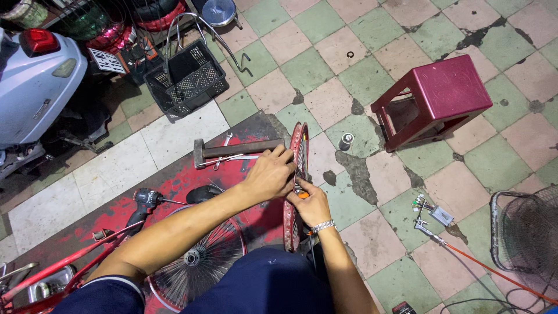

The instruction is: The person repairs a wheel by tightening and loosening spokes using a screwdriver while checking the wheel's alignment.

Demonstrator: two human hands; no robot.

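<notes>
Partly hidden: the orange-handled tool (301,195) in the right hand (312,204) shows only a sliver, its tip lost behind the rim; a grey fan cage (523,232) is cut by the right edge of the floor view, and the white scooter (35,87) by the left. Left hand (268,174) lies on the upright red metal wheel rim (297,152), fingers curled together over its edge. Right hand fingers pinch the tool against the rim's lower part. Rim stands on edge at the right border of the worn red mat (174,180), near floor centre, paint chipped, seen almost edge-on. Open tiled floor (325,64) lies beyond; right side is tighter, with a maroon plastic stool (433,99) tipped on its side. A hammer (232,149) lies just behind the left hand, a spoked wheel (200,264) under the forearm, a drill (142,203) left, and a black crate (186,78) far left.
</notes>
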